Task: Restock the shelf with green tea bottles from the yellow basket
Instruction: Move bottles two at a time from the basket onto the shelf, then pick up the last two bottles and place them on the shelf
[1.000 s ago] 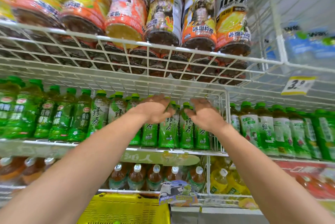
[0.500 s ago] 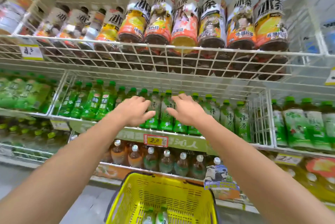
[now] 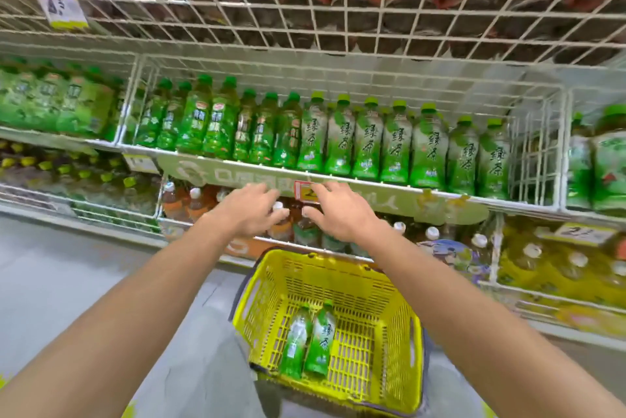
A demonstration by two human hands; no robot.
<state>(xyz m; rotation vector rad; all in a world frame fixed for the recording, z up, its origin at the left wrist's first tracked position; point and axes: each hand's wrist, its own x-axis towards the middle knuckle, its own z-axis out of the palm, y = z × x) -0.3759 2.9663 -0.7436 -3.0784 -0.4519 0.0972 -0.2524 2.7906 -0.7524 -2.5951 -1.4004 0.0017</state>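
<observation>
Both hands are out in front of the person, palms down and empty: the left hand [image 3: 252, 211] has its fingers loosely spread and slightly curled, the right hand [image 3: 342, 211] likewise, neither one closed on anything. They hang side by side above the far rim of the yellow basket [image 3: 399, 322], level with the front rail of the green tea shelf [image 3: 372, 184] and just beside the red price tag [image 3: 306, 191] clipped to it. This looks to me like the gap between placing and fetching, with the hands free and two green tea bottles [image 3: 308, 339] waiting. Those two lie flat on the basket's slotted floor, touching along their length, caps pointing away toward the shelf, near the basket's left wall. They are clear plastic with green caps, white-and-green wraps with large green characters, and look full. Above the basket, the shelf carries a standing row of shelved green tea bottles [image 3: 396, 143] of the same kind, shoulder to shoulder up to the wire divider [image 3: 531, 153]; I cannot tell how deep the rows go or where a gap is left. The next move, as I judge it, calls for dropping both hands down into the basket, closing one round each bottle's body, and turning it upright on the way up. The smooth wraps may slip if held loosely.
</observation>
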